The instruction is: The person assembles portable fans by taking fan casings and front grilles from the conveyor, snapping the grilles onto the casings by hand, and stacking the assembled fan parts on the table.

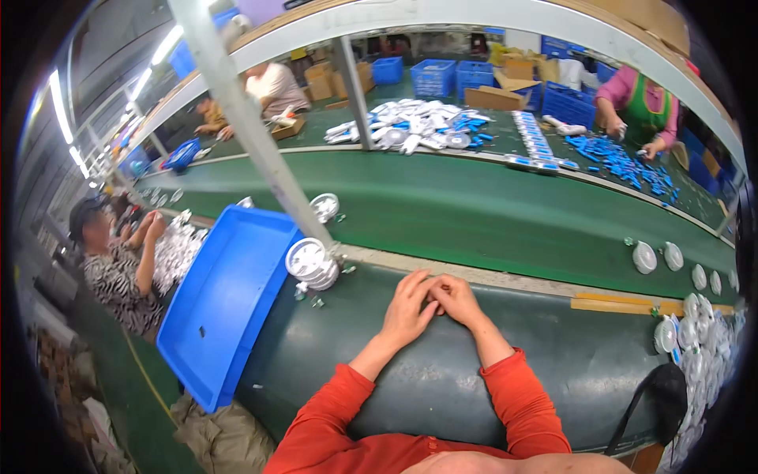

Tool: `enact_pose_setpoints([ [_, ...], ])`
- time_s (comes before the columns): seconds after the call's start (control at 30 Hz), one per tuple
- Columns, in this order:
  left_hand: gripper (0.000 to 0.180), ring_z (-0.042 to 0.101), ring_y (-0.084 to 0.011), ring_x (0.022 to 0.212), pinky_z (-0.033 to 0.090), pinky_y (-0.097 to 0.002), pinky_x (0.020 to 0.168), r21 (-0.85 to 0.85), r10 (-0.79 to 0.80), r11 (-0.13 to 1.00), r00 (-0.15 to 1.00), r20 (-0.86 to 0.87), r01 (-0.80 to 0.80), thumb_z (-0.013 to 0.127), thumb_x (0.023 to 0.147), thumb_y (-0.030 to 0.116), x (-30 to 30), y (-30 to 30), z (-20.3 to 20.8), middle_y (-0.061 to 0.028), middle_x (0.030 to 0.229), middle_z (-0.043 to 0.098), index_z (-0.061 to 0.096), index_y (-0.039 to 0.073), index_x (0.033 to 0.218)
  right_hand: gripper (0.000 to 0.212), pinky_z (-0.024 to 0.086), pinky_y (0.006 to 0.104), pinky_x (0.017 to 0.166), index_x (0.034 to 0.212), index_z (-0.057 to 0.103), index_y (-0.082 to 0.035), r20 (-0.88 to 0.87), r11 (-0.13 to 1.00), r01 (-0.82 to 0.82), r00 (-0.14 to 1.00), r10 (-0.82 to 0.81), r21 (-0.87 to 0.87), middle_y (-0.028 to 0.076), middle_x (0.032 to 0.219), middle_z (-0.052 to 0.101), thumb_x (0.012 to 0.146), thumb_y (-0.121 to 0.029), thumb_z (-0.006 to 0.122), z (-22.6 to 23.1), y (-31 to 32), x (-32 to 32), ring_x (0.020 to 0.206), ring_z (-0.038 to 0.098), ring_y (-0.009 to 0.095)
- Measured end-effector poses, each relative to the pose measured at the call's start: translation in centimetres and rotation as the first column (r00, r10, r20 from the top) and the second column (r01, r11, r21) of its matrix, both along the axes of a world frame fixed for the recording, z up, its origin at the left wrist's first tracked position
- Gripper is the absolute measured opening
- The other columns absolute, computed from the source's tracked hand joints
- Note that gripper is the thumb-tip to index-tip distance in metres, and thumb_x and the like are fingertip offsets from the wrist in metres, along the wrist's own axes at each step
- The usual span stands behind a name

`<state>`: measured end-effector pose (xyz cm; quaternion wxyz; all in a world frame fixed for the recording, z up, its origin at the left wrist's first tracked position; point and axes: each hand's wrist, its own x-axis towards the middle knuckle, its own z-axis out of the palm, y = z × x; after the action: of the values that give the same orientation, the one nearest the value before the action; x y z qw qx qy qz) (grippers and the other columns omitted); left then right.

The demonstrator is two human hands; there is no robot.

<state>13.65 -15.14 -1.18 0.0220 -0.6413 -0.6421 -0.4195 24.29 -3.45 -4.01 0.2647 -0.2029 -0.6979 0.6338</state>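
My left hand [407, 306] rests near the far edge of the dark green work surface [379, 371], its fingers stretched forward and nothing seen in them. Against its fingers and thumb lies my right hand [458, 300], with curled fingers. Whatever the right fingers might hold is hidden from above. Nearest on the left is a short stack of round white-and-silver parts [311, 265], apart from my hands. Small clear green-tinted pieces [317, 302] lie at its foot.
An almost bare blue tray [229, 292] stands tilted at left, beside a metal post [260, 142]. Beyond runs a green conveyor belt [442, 197] carrying round parts [644, 257]. Bagged parts [699, 347] pile up at right, near a black strapped item [659, 399]. Co-workers sit around.
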Motion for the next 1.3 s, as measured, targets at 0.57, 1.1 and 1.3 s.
enact_pose_setpoints([
  [0.57,0.067,0.022,-0.0410,0.137,0.038,-0.0564,0.100,-0.416,0.625,0.553,0.689,-0.367,-0.722,0.066,0.083,0.030,-22.8,12.7,1.9,-0.0162,0.148,0.024,0.034,0.007,0.138,0.026,0.045,0.0199,0.046,0.077,0.056,-0.003,-0.019,0.991,-0.084,0.996,0.082,-0.106,0.002,0.070,0.060,0.094,-0.023,0.056,-0.2,-0.2,-0.8,0.058,0.054,0.005],
  [1.1,0.013,0.064,-0.0352,0.085,0.050,-0.0444,0.072,-0.325,0.465,0.785,0.849,-0.252,-0.527,0.066,0.077,0.019,-19.1,9.9,5.2,-0.0158,0.090,0.067,0.069,0.010,0.087,0.022,0.048,0.0218,0.048,0.080,0.057,-0.004,0.014,0.989,-0.062,0.998,0.065,-0.138,0.003,0.073,0.061,0.093,-0.022,0.058,-0.9,0.4,-1.2,0.062,0.057,0.008],
  [1.3,0.012,0.059,-0.0338,0.084,0.047,-0.0414,0.072,0.171,0.304,0.949,0.918,-0.255,-0.266,0.064,0.076,0.004,-12.3,3.1,11.1,-0.0123,0.086,0.061,0.059,0.006,0.086,0.022,0.047,0.0218,0.045,0.078,0.057,-0.003,-0.019,0.996,-0.040,0.999,0.039,-0.083,0.005,0.070,0.062,0.094,-0.018,0.056,-0.5,0.7,-0.7,0.058,0.057,0.008],
])
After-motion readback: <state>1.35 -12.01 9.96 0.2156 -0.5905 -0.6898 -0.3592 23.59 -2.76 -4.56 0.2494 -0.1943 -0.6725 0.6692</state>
